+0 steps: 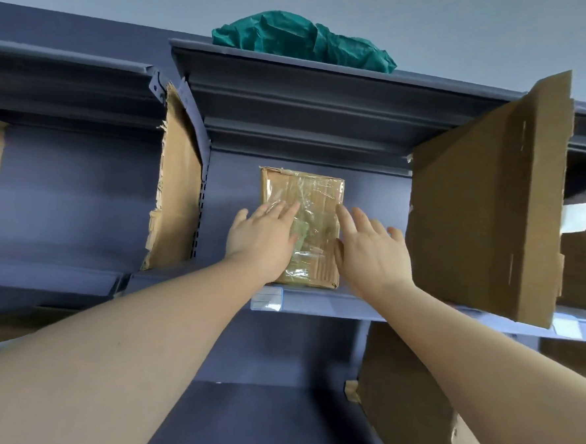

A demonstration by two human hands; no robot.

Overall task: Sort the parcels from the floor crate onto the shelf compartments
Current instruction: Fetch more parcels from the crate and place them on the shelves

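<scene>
Parcel upright in the middle compartment of the shelf, base right at the front lip, back near or against the rear panel; cannot tell which. Left hand flat on the taped face, fingers straight and slightly spread, pinching nothing. Right hand at the parcel's right edge, fingers fanned wide, forefinger along the side, the others beside it in open air, gripping nothing.

Probably the last push of a placement. Main hazard: toppling forward off the lip on release, with so narrow a base set so close to the edge. Also possible: palms slipping on the glossy tape and shoving unevenly, twisting the parcel askew. Little danger from the cardboard dividers, left and right, both well apart from it.

Flat rectangular slab of brown corrugated card, bound in clear, wrinkled, shiny tape; corners frayed and dented. Slick under skin, likely light and fairly stiff. Shelf of smooth blue-grey painted metal, hard and low in friction, with a clear plastic label holder clipped to the lip. Dividers of raw matt card, ragged at torn edges. Crumpled green plastic bag on the top board, soft and shapeless.
</scene>
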